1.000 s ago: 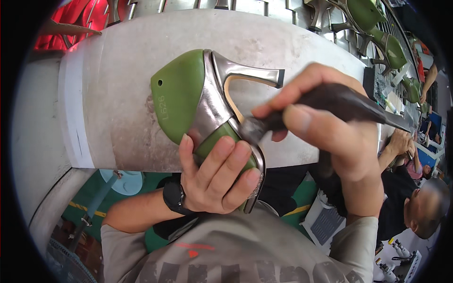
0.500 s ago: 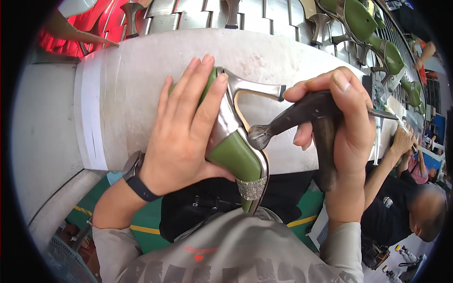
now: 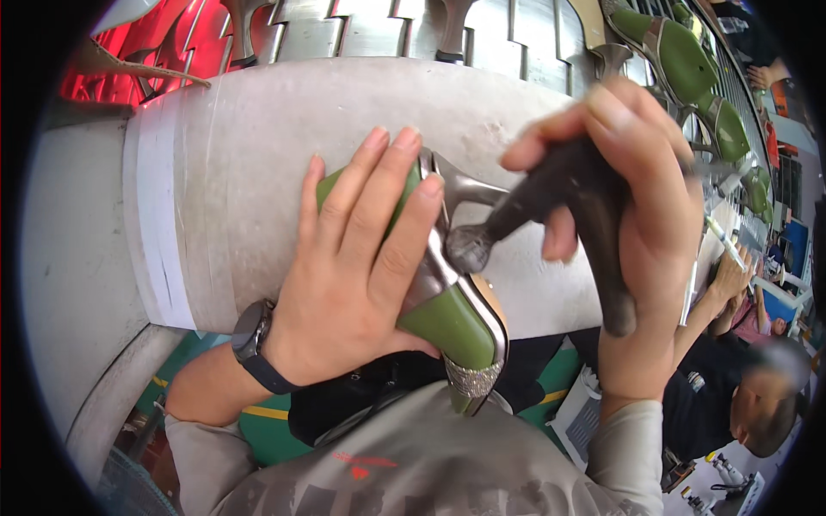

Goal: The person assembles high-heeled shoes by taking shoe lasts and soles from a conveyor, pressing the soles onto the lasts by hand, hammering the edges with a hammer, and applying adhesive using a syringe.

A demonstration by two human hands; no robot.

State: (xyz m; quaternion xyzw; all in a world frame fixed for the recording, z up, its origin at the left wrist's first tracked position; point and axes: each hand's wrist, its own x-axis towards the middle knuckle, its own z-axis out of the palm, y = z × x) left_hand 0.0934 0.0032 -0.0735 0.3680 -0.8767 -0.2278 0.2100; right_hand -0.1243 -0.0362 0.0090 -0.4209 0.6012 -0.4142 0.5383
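A green high-heeled shoe (image 3: 453, 325) with silvery trim and a glittering band lies on its side, its heel pointing right. My left hand (image 3: 357, 249) spreads over its upper and holds it down, fingers long across the side and thumb near the vamp. In my right hand (image 3: 641, 163) is a dark shoemaker's hammer (image 3: 551, 185), fingers wrapped round it. The rounded hammer face is at the shoe's edge below the heel; whether it touches cannot be told. Part of the heel is hidden behind the hammer.
A pale padded work surface (image 3: 258, 155) lies under the shoe. Beyond it runs a slatted metal conveyor (image 3: 370, 39) carrying more heeled shoes, several green ones (image 3: 684, 60) at the right. Red-lit parts stand at the far left. A co-worker (image 3: 731, 387) works close on the right.
The view has shifted slightly, so the shoe and my left hand appear lower and farther right. The hammer has moved against the shoe, its face nearer the heel end; my right hand is blurred.
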